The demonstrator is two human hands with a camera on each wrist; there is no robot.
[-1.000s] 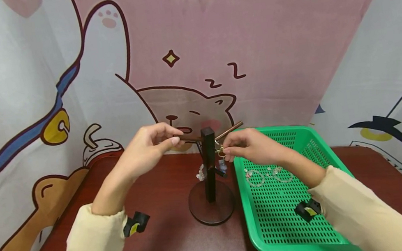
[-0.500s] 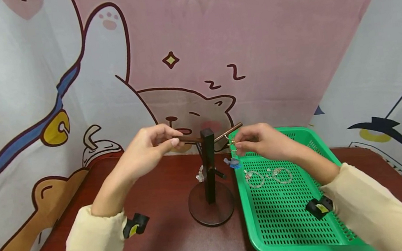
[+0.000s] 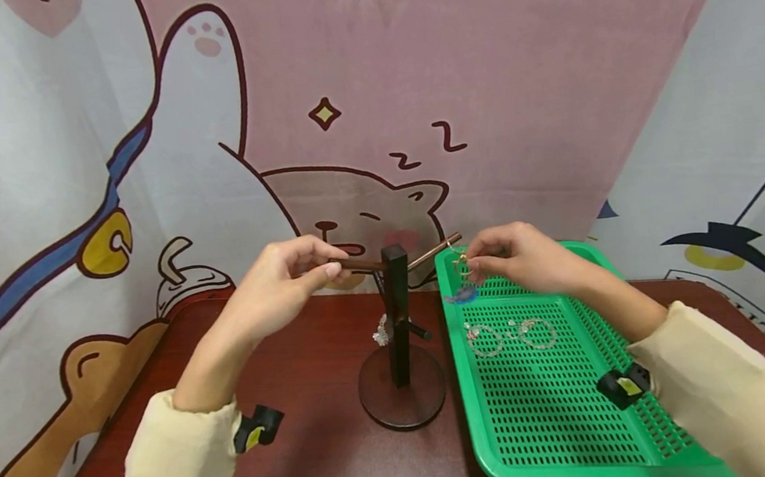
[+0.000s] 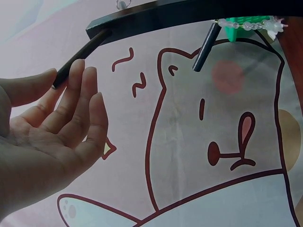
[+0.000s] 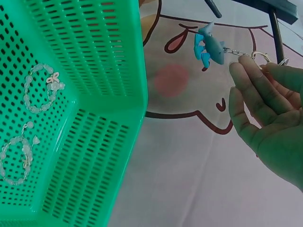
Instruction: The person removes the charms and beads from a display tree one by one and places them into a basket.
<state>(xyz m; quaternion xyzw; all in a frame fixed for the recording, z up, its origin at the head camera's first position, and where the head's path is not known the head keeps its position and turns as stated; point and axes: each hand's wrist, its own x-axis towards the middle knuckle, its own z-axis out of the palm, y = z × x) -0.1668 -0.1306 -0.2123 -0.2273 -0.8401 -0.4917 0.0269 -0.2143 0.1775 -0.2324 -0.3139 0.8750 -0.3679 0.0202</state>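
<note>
My left hand (image 3: 281, 281) pinches the tip of the left peg (image 3: 357, 263) of the dark wooden stand (image 3: 399, 323), thumb under and fingers curled over it; from the left wrist view my fingers (image 4: 80, 94) look nearly straight against the peg end, so how firmly I grip is hard to judge. My right hand (image 3: 522, 258) pinches the ring of a keychain (image 3: 461, 281) just off the end of the right peg (image 3: 435, 250), above the far left corner of the green basket (image 3: 589, 435). The blue shark charm (image 5: 210, 47) hangs from a short chain; in the head view it is only a small blue blur. Whether the ring still touches the peg I cannot tell, since my fingertips (image 5: 241, 71) cover it.

Two bead bracelets (image 3: 510, 334) lie on the basket floor, side by side. A third beaded piece (image 3: 383, 330) hangs on a lower peg of the stand, half hidden behind the post. The stand's round base sits on the red-brown table (image 3: 323, 465), just left of the basket. My sleeves are cut off at the bottom edge.
</note>
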